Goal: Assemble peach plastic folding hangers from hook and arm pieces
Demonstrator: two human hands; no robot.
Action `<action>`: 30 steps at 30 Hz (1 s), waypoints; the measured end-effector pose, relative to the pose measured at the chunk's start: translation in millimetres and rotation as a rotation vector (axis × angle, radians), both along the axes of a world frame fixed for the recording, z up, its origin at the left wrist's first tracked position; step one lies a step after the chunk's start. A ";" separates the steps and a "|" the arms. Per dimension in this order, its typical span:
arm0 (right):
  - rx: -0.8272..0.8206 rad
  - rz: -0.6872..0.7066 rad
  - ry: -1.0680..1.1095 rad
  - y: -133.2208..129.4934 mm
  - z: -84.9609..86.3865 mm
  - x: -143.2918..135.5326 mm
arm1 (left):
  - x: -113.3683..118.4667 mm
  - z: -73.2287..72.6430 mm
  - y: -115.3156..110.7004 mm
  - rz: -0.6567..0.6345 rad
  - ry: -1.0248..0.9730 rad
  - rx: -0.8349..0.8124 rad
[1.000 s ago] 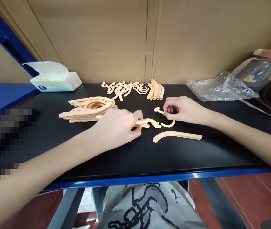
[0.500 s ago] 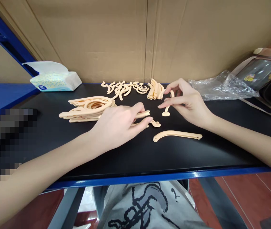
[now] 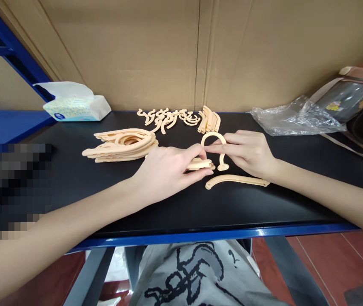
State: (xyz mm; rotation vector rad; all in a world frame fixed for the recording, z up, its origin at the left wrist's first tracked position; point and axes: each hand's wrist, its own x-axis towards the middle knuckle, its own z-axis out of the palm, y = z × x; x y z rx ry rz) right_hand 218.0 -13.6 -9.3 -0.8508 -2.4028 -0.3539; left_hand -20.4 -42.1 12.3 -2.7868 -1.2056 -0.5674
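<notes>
My left hand [image 3: 165, 172] pinches a beige plastic hanger arm [image 3: 199, 164] between thumb and fingers; the palm hides much of it. In my right hand [image 3: 250, 153] is a curved beige hanger hook [image 3: 222, 140], its round flat end pointing down. The hook's other end is beside my left fingertips, and I cannot tell whether it touches the hanger arm. Just in front of the right hand lies a loose curved hanger arm [image 3: 232, 180]. Left of my left hand rests a stack of beige hanger pieces [image 3: 117, 151].
Several small hooks [image 3: 165, 119] lie heaped at the back of the black table [image 3: 181, 212], beside a bundle of curved arms [image 3: 209, 120]. A tissue pack [image 3: 75, 107] sits back left. Clear plastic wrap [image 3: 296, 119] and a bottle [image 3: 347, 95] are on the right.
My right hand has moved left and toward me with the hook, bringing it beside my left hand. My left hand has shifted slightly right and toward me, still gripping the hanger arm.
</notes>
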 end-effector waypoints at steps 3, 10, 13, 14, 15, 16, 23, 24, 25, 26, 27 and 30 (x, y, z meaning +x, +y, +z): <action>0.025 0.018 0.027 -0.7 -0.1 -2.1 | 1.6 -3.0 -1.1 -0.040 -0.045 0.019; 0.098 0.137 0.128 -2.5 -2.0 -7.1 | 4.8 -8.6 -1.3 -0.122 -0.117 0.057; 0.015 0.173 0.204 -1.6 -1.9 -6.2 | 2.9 -6.1 -0.9 -0.124 -0.136 0.089; -0.031 0.178 0.238 -0.7 -1.9 -5.4 | 1.8 -5.0 -0.3 -0.119 -0.130 0.089; -0.087 0.178 0.279 0.6 -2.1 -4.4 | 0.6 -3.9 0.5 -0.110 -0.119 0.083; -0.154 0.175 0.328 2.2 -2.5 -3.5 | -0.7 -2.9 1.5 -0.099 -0.107 0.070; -0.667 0.134 0.715 17.2 -8.1 -2.7 | -3.6 -1.4 7.7 -0.078 -0.042 -0.025; -0.720 0.119 0.745 18.6 -8.5 -3.2 | -2.9 -1.5 7.4 -0.077 -0.033 -0.034; -0.766 0.110 0.767 19.8 -8.8 -3.6 | -1.9 -1.5 6.9 -0.074 -0.022 -0.042; -0.806 0.107 0.786 20.9 -8.9 -3.7 | -0.9 -1.6 6.2 -0.073 -0.012 -0.050; -0.845 0.109 0.802 21.8 -9.1 -3.5 | 0.1 -1.6 5.4 -0.073 0.001 -0.060; -0.921 0.114 0.805 24.3 -9.0 -2.2 | 2.2 -1.7 3.9 -0.084 0.032 -0.082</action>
